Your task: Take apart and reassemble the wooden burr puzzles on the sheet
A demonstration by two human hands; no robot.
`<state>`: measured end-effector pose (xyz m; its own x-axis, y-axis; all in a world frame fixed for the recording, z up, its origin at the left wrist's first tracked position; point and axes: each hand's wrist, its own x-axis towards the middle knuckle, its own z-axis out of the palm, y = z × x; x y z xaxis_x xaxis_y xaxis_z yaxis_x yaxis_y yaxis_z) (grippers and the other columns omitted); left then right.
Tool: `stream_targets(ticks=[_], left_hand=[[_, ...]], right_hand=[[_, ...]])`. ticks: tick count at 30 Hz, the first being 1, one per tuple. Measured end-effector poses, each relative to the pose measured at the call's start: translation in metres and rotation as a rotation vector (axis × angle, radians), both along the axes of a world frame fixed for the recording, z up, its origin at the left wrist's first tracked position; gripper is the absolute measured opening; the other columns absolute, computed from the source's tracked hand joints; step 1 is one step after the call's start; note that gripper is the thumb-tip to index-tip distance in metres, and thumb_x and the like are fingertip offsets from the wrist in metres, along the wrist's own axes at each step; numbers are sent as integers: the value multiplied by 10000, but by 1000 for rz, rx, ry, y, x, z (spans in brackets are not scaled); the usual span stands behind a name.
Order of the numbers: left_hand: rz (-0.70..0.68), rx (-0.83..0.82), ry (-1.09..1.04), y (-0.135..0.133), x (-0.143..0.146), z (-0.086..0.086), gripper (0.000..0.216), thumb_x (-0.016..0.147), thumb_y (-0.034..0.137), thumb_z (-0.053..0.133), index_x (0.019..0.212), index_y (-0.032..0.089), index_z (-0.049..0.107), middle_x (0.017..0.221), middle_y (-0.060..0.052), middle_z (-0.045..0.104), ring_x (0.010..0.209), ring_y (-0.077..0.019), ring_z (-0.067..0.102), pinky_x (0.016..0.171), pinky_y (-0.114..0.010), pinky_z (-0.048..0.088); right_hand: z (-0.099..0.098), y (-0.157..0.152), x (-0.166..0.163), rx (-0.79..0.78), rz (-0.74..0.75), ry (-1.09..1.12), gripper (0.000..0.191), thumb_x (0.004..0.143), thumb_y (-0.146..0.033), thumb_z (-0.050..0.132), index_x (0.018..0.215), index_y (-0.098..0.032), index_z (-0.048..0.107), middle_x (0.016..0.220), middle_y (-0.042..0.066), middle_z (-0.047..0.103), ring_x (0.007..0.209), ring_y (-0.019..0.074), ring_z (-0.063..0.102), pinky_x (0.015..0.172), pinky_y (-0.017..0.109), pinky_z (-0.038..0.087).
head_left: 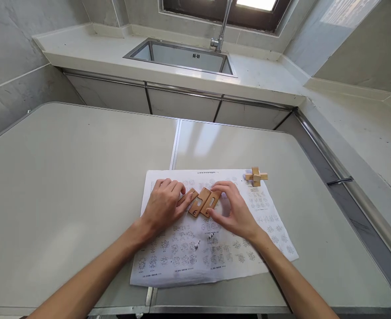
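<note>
Three flat wooden puzzle pieces lie side by side on a printed sheet. My left hand is closed on the leftmost wooden piece, pinching it between thumb and curled fingers, which hide much of it. The middle wooden piece has a notch and a black letter like an E. My right hand grips the slotted wooden piece at its ends, thumb at the near end and fingers at the far end. That piece touches or nearly touches the middle one.
An assembled wooden cross-shaped puzzle stands at the sheet's far right corner. Two small white-and-dark items lie on the sheet near my hands. The table has a seam. Beyond it are a counter, a sink and a faucet.
</note>
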<state>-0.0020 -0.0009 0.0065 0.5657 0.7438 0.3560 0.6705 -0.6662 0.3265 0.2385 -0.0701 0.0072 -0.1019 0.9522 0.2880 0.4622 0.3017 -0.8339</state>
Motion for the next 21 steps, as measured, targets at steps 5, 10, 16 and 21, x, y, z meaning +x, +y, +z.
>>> stream_targets(ticks=[5,10,16,21], left_hand=[[23,68,83,-2,1,2,302,1037,325,558,762,209,598,782,-59,693,767,-250,607,880,-478,464],[43,112,124,-3,2,2,353,1051,294,521,717,207,597,740,-64,677,766,-254,594,866,-472,459],[-60,103,54,-5,2,4,255,1061,255,531,833,182,620,838,-59,679,815,-233,586,878,-434,481],[-283,70,-27,-13,7,4,145,1035,293,608,930,195,625,1024,-80,676,966,-245,588,902,-407,510]], right_hand=[[-8,-2,6,-14,54,-202,825,824,-355,879,1531,-366,453,1506,120,489,1428,384,449,1188,620,414],[-9,-2,12,-38,40,-281,859,828,-416,882,1555,-379,425,1514,117,487,1435,397,440,1179,636,429],[-1,-3,13,-87,63,-330,857,821,-436,875,1547,-387,424,1497,110,492,1425,399,456,1167,631,459],[1,-4,16,-107,64,-333,909,816,-399,877,1579,-384,382,1496,116,489,1406,397,476,1149,626,480]])
